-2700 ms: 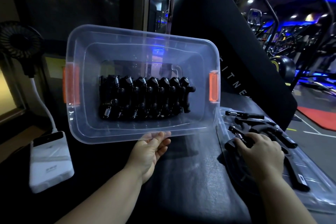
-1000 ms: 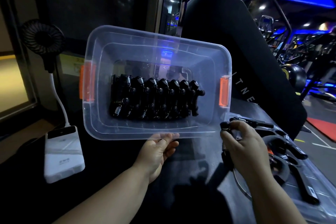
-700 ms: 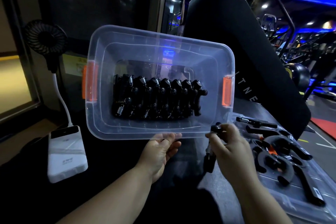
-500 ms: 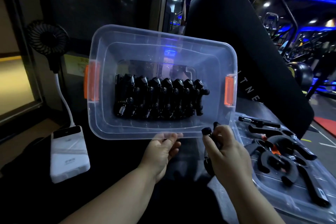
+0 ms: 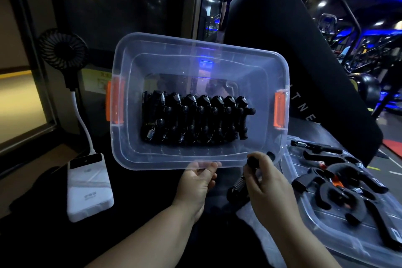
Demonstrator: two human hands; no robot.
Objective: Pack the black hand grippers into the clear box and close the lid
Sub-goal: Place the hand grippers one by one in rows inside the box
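Note:
The clear box (image 5: 269, 67) with orange latches is tilted so that its opening faces me. My left hand (image 5: 195, 183) holds its near rim from below. A row of several black hand grippers (image 5: 195, 119) is packed inside against the bottom. My right hand (image 5: 267, 187) grips one black hand gripper (image 5: 239, 189) just below the box's near right corner, its spring showing under my fingers. Several more loose hand grippers (image 5: 339, 189) lie on the clear lid (image 5: 326, 224) at the right.
A white power bank (image 5: 89, 187) lies at the left on the dark table, wired to a small black fan (image 5: 63, 50). A big black padded panel (image 5: 293, 50) stands behind the box. Gym machines fill the far right.
My right hand lifted one hand gripper off the lid and carried it left, up to the box's near right corner. The left hand kept holding the box tilted.

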